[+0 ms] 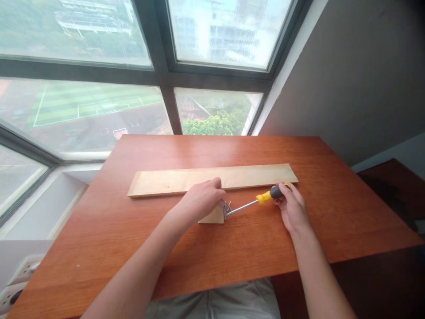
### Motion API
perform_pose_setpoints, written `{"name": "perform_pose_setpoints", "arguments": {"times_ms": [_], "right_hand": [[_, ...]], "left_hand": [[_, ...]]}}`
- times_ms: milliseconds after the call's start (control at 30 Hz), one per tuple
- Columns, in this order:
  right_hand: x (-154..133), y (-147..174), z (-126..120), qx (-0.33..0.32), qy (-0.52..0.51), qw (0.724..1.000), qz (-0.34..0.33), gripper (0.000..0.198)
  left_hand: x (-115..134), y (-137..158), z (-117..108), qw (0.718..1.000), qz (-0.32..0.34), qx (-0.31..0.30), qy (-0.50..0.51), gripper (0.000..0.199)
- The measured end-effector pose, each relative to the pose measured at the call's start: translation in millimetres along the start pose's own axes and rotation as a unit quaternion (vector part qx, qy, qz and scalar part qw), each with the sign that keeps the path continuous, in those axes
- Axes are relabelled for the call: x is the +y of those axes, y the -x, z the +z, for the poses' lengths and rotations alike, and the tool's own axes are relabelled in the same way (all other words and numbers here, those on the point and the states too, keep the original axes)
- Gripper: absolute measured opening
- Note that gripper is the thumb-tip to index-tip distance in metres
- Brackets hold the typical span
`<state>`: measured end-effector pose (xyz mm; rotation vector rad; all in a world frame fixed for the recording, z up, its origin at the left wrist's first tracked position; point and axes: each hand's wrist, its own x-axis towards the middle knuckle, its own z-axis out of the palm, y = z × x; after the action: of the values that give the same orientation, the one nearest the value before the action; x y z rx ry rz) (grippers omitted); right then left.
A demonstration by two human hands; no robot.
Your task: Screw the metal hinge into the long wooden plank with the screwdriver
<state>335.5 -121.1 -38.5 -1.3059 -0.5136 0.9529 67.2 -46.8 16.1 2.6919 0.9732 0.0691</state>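
My right hand (292, 206) is closed around the black and yellow handle of a screwdriver (264, 197). The shaft slants down to the left, its tip among several loose screws (229, 209) on the table. My left hand (206, 195) is over a small piece of wood (212, 216), just left of the screws. Its fingers are curled together, and whatever they may hold is hidden. Behind both hands lies a long pale wooden board (175, 180), flat and running left to right; my left hand covers part of its front edge.
The reddish-brown wooden table (133, 248) reaches back to a window with dark frames (162, 79). A grey wall (335, 79) rises at the right. Wall sockets (16, 283) are low at the left, and my lap (215, 303) is below the front edge.
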Motion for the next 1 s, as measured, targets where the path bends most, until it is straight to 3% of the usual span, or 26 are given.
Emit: {"name": "perform_pose_setpoints", "arguments": {"times_ms": [267,533,700,1000], "right_hand": [[-1,1,0,-0.005,-0.005,1.0,-0.002,0.031],[0,0,-1,-0.004,-0.004,1.0,-0.002,0.032],[0,0,-1,-0.006,-0.007,1.0,-0.004,0.03],[-1,2,-1,-0.006,-0.014,1.0,0.0,0.027]], "left_hand": [[-21,7,-14,0.998,0.008,0.056,0.042,0.022],[-61,14,-12,0.988,-0.078,0.12,0.055,0.024],[-72,14,-9,0.985,-0.098,0.126,0.06,0.021],[-70,16,-8,0.983,-0.111,0.095,0.106,0.021]]}}
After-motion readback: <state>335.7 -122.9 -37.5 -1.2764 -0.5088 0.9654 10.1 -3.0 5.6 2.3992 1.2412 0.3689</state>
